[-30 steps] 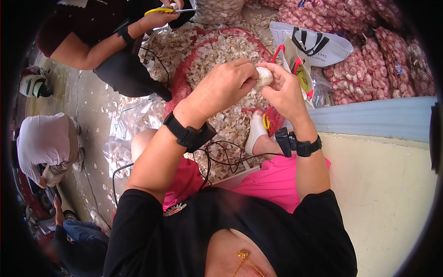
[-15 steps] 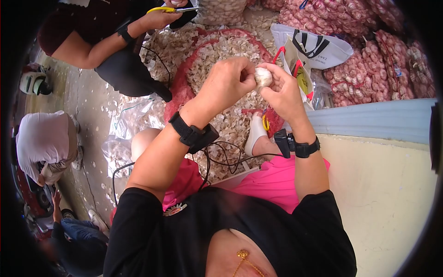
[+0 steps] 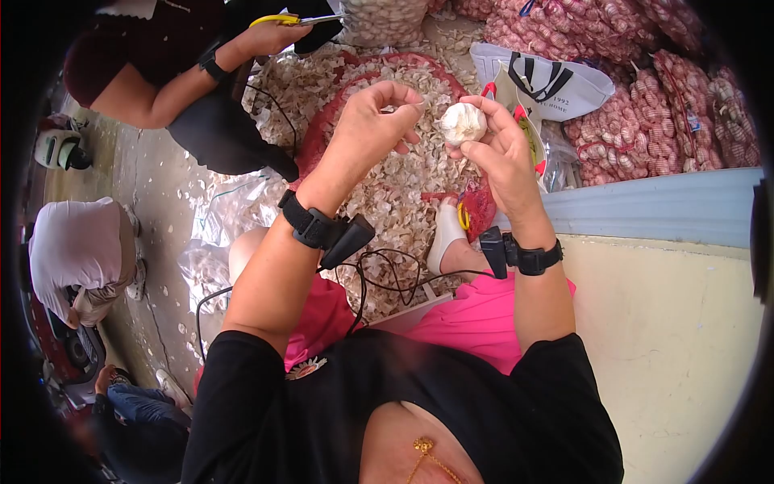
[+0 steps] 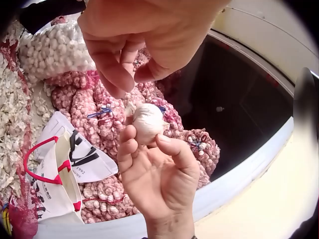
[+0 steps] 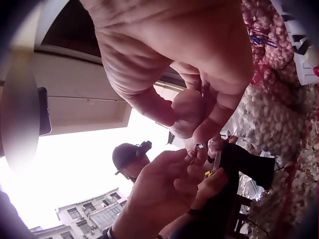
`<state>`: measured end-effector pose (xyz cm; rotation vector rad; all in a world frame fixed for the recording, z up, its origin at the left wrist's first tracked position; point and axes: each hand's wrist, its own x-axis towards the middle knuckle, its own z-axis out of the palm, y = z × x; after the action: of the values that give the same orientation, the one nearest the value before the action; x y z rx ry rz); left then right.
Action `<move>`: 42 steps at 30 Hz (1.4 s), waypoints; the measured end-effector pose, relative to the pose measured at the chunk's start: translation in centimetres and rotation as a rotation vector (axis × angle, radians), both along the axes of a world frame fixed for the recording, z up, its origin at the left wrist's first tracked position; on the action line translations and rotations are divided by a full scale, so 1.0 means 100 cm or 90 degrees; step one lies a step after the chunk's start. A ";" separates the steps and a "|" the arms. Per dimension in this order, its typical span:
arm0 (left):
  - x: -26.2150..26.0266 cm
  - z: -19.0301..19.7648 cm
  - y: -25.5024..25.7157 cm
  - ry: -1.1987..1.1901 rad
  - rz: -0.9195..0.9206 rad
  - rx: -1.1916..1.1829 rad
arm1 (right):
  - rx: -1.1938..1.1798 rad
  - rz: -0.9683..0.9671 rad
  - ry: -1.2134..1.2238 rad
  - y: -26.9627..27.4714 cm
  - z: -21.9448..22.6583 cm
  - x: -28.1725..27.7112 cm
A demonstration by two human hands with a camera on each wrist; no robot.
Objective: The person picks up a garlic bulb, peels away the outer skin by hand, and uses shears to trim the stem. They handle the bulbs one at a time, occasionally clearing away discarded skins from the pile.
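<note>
A whitish garlic bulb (image 3: 463, 123) is pinched between the thumb and fingers of my right hand (image 3: 508, 157), above a wide heap of loose garlic skins (image 3: 379, 185). To its left, a short gap away, hovers my left hand (image 3: 372, 121), its fingers loosely bent and nothing visible between them. From the left wrist view, the bulb (image 4: 148, 123) sits upright at the right fingertips, below the left thumb and fingers. In the right wrist view, my right fingers cover part of the bulb (image 5: 187, 107), with the left hand (image 5: 167, 181) just below it.
At upper left another person's hand (image 3: 278, 36) holds yellow-handled scissors (image 3: 278, 19). Pink net sacks of garlic (image 3: 637, 121) are piled on the right, beside a white tote bag (image 3: 588, 87). Black cables (image 3: 387, 266) run across my lap. A low wall (image 3: 661, 323) stands at right.
My left hand has pulled away from the garlic bulb toward the left, its fingers loosening. The right hand still pinches the bulb, which now shows more fully.
</note>
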<state>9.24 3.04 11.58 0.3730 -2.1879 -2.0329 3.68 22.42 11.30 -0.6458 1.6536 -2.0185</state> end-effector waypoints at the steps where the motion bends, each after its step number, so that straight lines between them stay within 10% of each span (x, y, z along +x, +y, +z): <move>1: 0.001 0.003 0.003 -0.006 -0.048 0.108 | 0.000 0.000 0.000 -0.001 0.000 0.001; 42: 0.001 -0.003 0.007 -0.040 -0.096 0.236 | -0.072 -0.021 -0.189 -0.007 -0.005 0.007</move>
<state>9.32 3.74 11.26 0.3201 -1.9160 -2.5473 4.40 21.73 10.78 -0.3364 1.3937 -2.1237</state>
